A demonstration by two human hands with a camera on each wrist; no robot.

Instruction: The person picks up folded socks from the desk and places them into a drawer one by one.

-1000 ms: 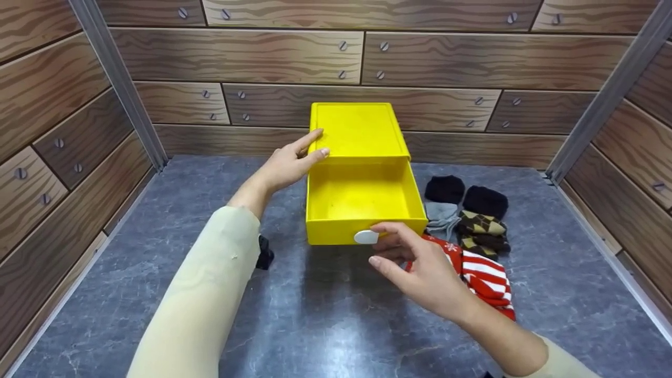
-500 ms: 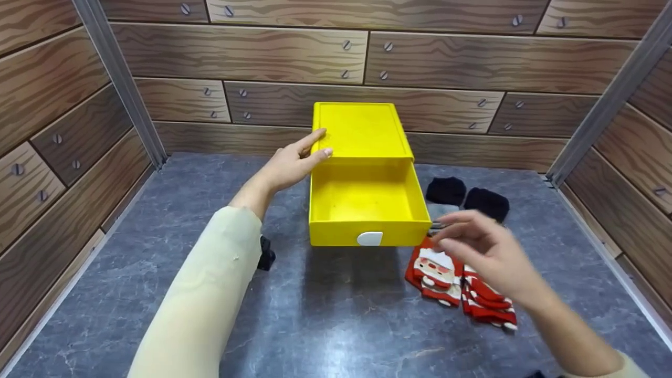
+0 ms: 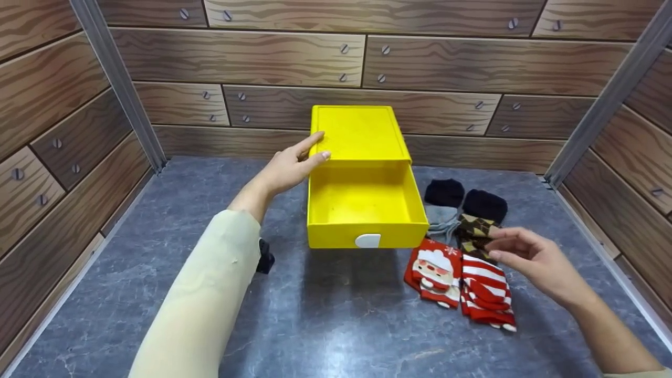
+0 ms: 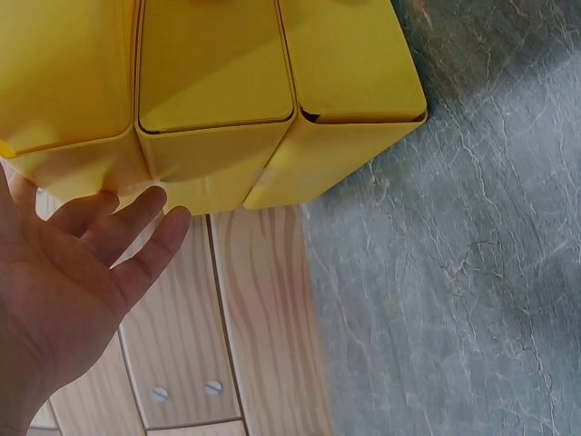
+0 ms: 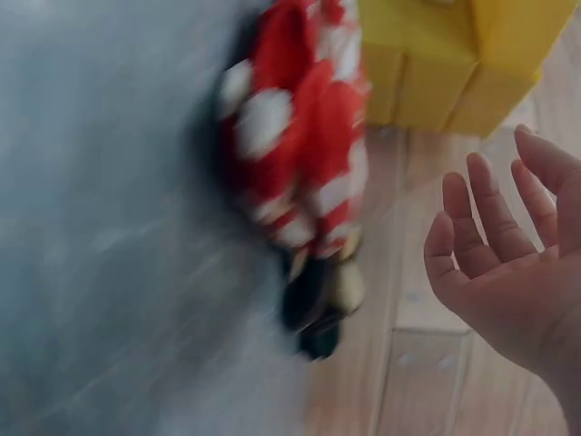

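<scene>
Yellow plastic drawer box (image 3: 362,131), standing at the middle back of the grey marbled counter (image 3: 336,325), its drawer (image 3: 366,207) pulled out toward the person and showing nothing inside; a white tab handle (image 3: 367,241) sat on the drawer front.

Left hand (image 3: 286,165): fingers straight, resting against the left top edge of the box casing, holding nothing.

Right hand (image 3: 535,260): released, fingers loosely bent, gripping nothing, hovering over the socks to the right of the drawer. The wrist view showed the palm bare.

Socks, laid side by side just right of the drawer front, long axes running from the back wall toward the person:
- Santa-print red socks (image 3: 434,272), nearest the drawer.
- Red-and-white striped socks (image 3: 487,294), just beside them, directly left of and below the right hand.
- Brown argyle socks (image 3: 475,231), just beyond the fingertips.
- Grey socks (image 3: 441,218) and two black socks (image 3: 445,191), farther back.

The right hand was much the nearer to all the socks; the striped and argyle pairs lay closest to it, the open drawer to its left.

Small black object (image 3: 264,257) by the left sleeve, unidentifiable.
</scene>
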